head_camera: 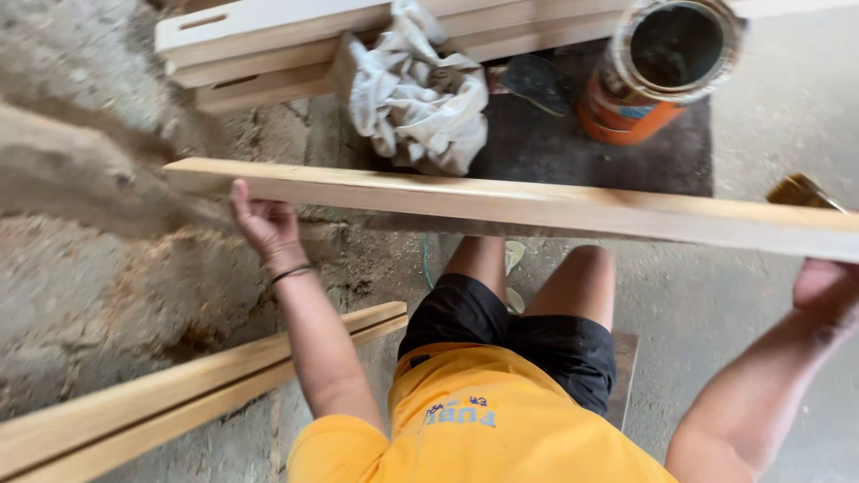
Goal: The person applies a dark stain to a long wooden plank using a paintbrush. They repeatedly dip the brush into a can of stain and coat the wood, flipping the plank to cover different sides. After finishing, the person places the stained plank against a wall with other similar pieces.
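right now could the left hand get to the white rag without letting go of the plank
Probably not. The left hand is gripping the plank near its end, and the white rag lies beyond the plank, apart from the hand. Nothing else blocks the way, but reaching would mean releasing its grip.

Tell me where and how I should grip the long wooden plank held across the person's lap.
Probably grip the long wooden plank near both ends, from below, as the left hand and right hand do now. It is long, thin and roughly level, so a single middle grip would likely let it tip. Palms under the near edge keep the top face free. A brush shows behind the right end.
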